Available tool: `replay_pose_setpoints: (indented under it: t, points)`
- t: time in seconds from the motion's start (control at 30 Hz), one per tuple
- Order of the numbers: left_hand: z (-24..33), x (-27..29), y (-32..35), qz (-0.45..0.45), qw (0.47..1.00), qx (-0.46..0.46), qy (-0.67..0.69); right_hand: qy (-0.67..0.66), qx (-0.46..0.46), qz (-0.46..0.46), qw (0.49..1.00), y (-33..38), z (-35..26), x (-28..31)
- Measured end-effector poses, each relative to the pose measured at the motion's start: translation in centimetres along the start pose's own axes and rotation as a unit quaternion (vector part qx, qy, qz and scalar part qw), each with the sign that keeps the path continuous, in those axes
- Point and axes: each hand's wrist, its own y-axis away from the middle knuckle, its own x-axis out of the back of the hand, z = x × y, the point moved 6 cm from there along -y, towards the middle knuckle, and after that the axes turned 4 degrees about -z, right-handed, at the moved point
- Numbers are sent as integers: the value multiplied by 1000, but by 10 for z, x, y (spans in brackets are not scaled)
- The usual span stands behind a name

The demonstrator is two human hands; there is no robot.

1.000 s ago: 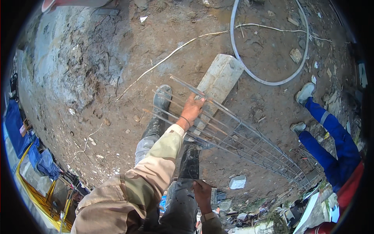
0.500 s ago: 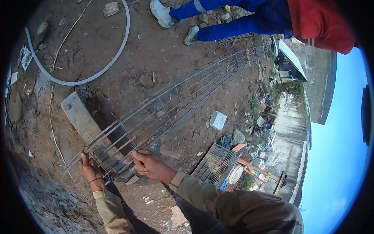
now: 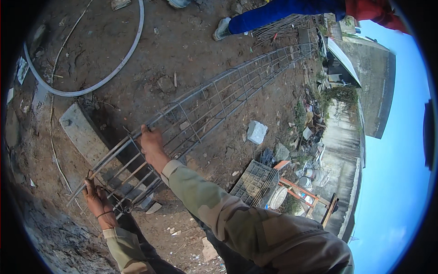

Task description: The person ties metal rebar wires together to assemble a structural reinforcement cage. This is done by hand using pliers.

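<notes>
A long rebar cage (image 3: pixel 188 121), made of thin steel bars tied with square stirrups, stretches from beside me to the far right. Its near end rests over a grey concrete block (image 3: pixel 82 132). My left hand (image 3: pixel 96 203) is closed around the bars at the near end, by the last stirrup. Farther along, my right hand (image 3: pixel 153 145) grips the upper bars near another stirrup, its fingertips partly hidden. A dark band circles my left wrist.
A pale hose (image 3: pixel 135 50) curves over the dirt at far left, beside a thin cord (image 3: pixel 54 137). A white block (image 3: pixel 257 132) and a crate (image 3: pixel 251 182) lie right of the cage. Another person's blue-trousered leg (image 3: pixel 283 20) stands beyond. A concrete wall (image 3: pixel 340 137) runs along the right.
My right hand has moved from the cage's near lower side up and away to its upper bars. My left hand stays at the near end. The other person has shifted partly out of view.
</notes>
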Motion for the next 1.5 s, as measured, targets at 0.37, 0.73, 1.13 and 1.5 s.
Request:
replay_pose_setpoints:
  t: [0.37, 0.73, 1.13, 1.5]
  points:
    - [0, -8, 2, -10, 1000, 12, 14, -83, 20, -40, 995, 3, 7, -3]
    - [-13, -6, -6, -22, 999, 12, 20, -66, 63, -47, 995, -2, 0, 4]
    - [-6, -44, 10, 23, 999, -22, 23, 223, 286, -88, 928, 149, -19, 68]
    - [3, -18, 13, 82, 994, -67, 28, 599, 69, -366, 709, 223, 168, 145]
